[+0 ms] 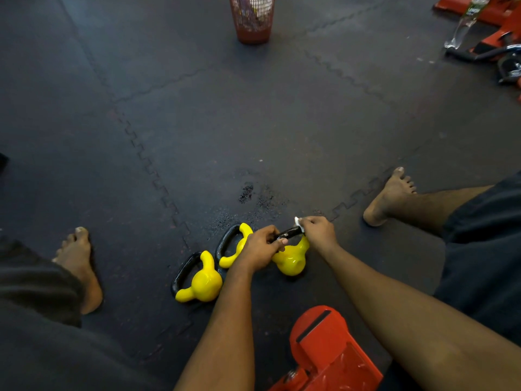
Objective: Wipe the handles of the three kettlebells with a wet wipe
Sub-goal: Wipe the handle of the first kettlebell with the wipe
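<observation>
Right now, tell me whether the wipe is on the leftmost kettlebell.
No, the right hand holds the wipe on the handle of the rightmost kettlebell.

You've got a smooth, glossy yellow coating on all three kettlebells (204, 283), and the handles (181, 270) are glossy black. The wipe (298, 222) is white, soft and crumpled. The floor (282, 122) is matt, dark, rubber-looking mat with a rough scuffed patch (246, 191). The basket (251, 18) is red plastic mesh. The red frame (324, 342) is glossy and looks painted.

We are in a gym: the floor (253, 114) is dark interlocking rubber mats, three yellow kettlebells (204, 280) lie on it, and red steel equipment frames (329, 354) stand near us and at the far right.
</observation>
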